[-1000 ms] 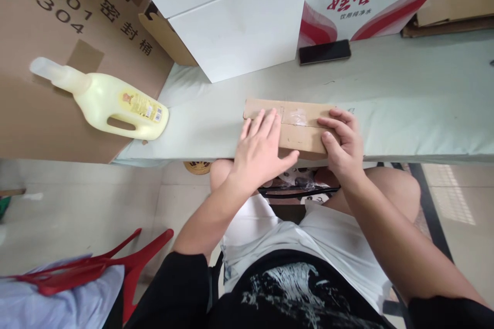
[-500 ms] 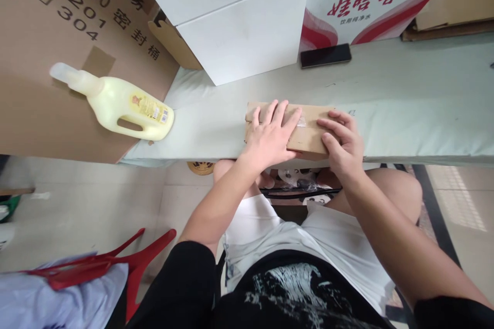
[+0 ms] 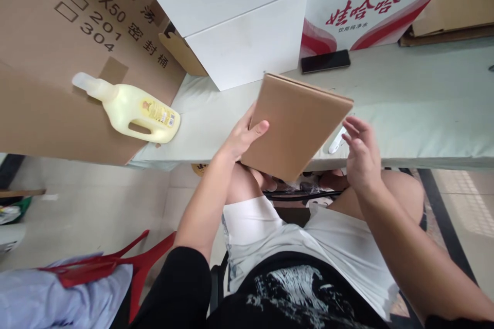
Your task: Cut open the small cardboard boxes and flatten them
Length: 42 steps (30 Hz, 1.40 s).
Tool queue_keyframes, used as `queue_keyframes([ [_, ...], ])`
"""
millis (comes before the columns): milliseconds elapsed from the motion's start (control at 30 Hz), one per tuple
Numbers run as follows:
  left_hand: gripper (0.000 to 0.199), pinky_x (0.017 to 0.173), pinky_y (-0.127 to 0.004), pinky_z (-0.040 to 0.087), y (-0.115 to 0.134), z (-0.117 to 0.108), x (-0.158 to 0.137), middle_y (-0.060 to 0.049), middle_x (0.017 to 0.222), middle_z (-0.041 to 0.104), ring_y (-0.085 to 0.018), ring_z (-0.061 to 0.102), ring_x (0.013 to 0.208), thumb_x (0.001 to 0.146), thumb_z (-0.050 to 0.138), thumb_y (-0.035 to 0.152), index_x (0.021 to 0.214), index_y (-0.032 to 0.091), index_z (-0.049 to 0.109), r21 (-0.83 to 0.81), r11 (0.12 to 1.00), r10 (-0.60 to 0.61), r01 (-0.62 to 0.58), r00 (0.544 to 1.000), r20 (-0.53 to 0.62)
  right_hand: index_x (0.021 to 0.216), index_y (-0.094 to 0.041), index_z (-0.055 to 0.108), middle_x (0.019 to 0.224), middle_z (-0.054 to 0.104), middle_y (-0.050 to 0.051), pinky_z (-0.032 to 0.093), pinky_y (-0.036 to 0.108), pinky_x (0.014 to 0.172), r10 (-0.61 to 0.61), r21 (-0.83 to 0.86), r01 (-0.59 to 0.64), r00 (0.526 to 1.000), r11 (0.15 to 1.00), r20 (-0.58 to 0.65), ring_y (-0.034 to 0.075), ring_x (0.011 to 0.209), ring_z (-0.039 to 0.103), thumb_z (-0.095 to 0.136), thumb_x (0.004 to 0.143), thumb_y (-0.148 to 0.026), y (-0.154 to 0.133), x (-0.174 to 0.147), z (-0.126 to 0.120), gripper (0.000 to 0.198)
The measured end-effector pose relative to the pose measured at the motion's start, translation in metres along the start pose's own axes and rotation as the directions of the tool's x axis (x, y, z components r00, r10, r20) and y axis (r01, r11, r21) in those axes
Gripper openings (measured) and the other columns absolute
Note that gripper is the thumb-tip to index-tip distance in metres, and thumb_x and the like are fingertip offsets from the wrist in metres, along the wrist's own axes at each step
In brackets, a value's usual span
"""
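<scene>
A small brown cardboard box (image 3: 295, 123) is tilted up over the front edge of the table, one broad face toward me. My left hand (image 3: 245, 136) grips it at the left side, thumb on the broad face and the other fingers behind, out of sight. Beside the box's right edge is my right hand (image 3: 362, 151), open with fingers loosely bent and holding nothing. A slim white object (image 3: 337, 141) lies on the table between the box and my right hand, partly hidden.
A black phone (image 3: 325, 61) lies by white cartons (image 3: 247, 36) at the back. On the left, a pale yellow pump bottle (image 3: 141, 110) rests against a large cardboard box (image 3: 46, 97). The pale green cloth-covered table (image 3: 424, 113) ends near my knees; a red chair (image 3: 150, 257) stands lower left.
The box has been lifted off the table and tipped up in my left hand. My right hand has let go and moved slightly right. The slim white object has come into view.
</scene>
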State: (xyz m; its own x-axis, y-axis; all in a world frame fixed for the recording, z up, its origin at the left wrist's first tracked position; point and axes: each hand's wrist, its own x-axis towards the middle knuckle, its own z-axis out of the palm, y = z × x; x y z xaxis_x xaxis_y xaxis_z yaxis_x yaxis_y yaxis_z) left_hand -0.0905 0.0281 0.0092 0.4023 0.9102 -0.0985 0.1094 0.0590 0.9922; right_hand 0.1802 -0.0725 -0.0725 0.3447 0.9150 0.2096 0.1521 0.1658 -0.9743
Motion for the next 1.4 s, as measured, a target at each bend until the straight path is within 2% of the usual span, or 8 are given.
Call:
queue_keyframes([
  [133,0.075,0.112,-0.049,0.05,-0.047,0.024,-0.008,-0.01,0.115,0.078,-0.035,0.066,0.124,0.074,0.064,0.084,0.114,0.021,0.07,-0.622,0.738,-0.306,0.262,0.951,0.038,0.149,-0.036,0.044,0.161,0.043,0.008,0.038,0.057,0.121,-0.056,0.028,0.05,0.964,0.998,0.262,0.031,0.151,0.04,0.049,0.095,-0.065,-0.016,-0.006,0.009,0.062],
  [267,0.074,0.11,-0.048,0.052,-0.077,0.054,-0.015,-0.011,0.115,0.078,-0.032,0.07,0.119,0.084,0.051,0.083,0.118,0.019,0.069,-0.793,0.536,-0.434,0.291,0.9,0.037,0.143,-0.032,0.055,0.165,0.038,0.008,0.032,0.057,0.125,-0.099,-0.078,0.132,0.935,0.988,0.341,0.033,0.156,0.031,0.059,0.091,-0.063,-0.036,-0.008,0.011,0.061],
  [567,0.079,0.074,-0.036,0.059,-0.095,0.061,-0.019,-0.013,0.08,0.077,-0.023,0.073,0.073,0.089,0.034,0.085,0.083,0.016,0.072,-0.197,0.767,-0.617,0.61,0.786,0.033,0.119,-0.03,0.074,0.149,0.06,0.007,0.046,0.058,0.116,-0.032,-0.254,0.095,0.97,0.962,0.243,0.035,0.141,0.054,0.067,0.089,-0.039,-0.055,0.004,-0.001,0.033],
  [767,0.038,0.063,-0.027,0.048,-0.066,0.032,-0.019,-0.001,0.061,0.061,-0.013,0.056,0.06,0.087,0.066,0.046,0.061,0.02,0.058,0.105,0.907,-0.36,0.407,0.882,-0.305,0.111,-0.026,0.078,0.141,0.066,0.008,0.052,0.054,0.109,-0.054,-0.31,0.138,0.963,0.941,0.265,0.032,0.129,0.064,0.066,0.086,-0.033,-0.047,0.008,0.007,0.028],
  [867,0.018,0.069,-0.026,0.047,-0.043,0.03,-0.021,0.002,0.07,0.061,-0.013,0.055,0.067,0.088,0.061,0.035,0.076,0.022,0.059,0.279,0.954,0.047,0.11,0.864,-0.501,0.111,-0.026,0.078,0.137,0.068,0.008,0.053,0.052,0.108,-0.034,-0.322,0.105,0.975,0.941,0.219,0.031,0.127,0.065,0.065,0.086,-0.032,-0.039,0.008,0.009,0.029],
  [1000,0.017,0.094,-0.032,0.052,-0.016,0.051,-0.016,-0.005,0.102,0.072,-0.018,0.066,0.099,0.09,0.059,0.035,0.101,0.022,0.065,0.628,0.719,0.55,-0.298,0.796,-0.254,0.11,-0.026,0.078,0.133,0.068,0.009,0.053,0.051,0.108,-0.029,-0.328,0.098,0.977,0.94,0.21,0.03,0.124,0.065,0.064,0.086,-0.033,-0.037,0.009,0.011,0.028],
  [1233,0.039,0.124,-0.047,0.031,-0.016,0.076,0.009,-0.007,0.14,0.065,-0.03,0.049,0.141,0.087,0.059,0.038,0.122,0.024,0.068,0.777,0.566,0.417,-0.274,0.909,0.016,0.12,-0.029,0.071,0.125,0.069,0.009,0.053,0.054,0.103,0.003,-0.204,0.021,0.993,0.979,0.116,0.029,0.118,0.066,0.05,0.096,-0.046,-0.023,0.014,-0.004,0.036],
  [1400,0.051,0.126,-0.048,0.025,-0.021,0.075,0.011,-0.01,0.14,0.064,-0.032,0.045,0.144,0.084,0.059,0.038,0.131,0.02,0.06,0.736,0.628,0.386,-0.253,0.923,-0.013,0.123,-0.025,0.071,0.116,0.065,0.013,0.052,0.056,0.097,0.076,-0.564,-0.105,0.994,0.819,-0.076,0.031,0.105,0.064,0.06,0.082,-0.042,0.026,0.028,-0.028,0.045],
])
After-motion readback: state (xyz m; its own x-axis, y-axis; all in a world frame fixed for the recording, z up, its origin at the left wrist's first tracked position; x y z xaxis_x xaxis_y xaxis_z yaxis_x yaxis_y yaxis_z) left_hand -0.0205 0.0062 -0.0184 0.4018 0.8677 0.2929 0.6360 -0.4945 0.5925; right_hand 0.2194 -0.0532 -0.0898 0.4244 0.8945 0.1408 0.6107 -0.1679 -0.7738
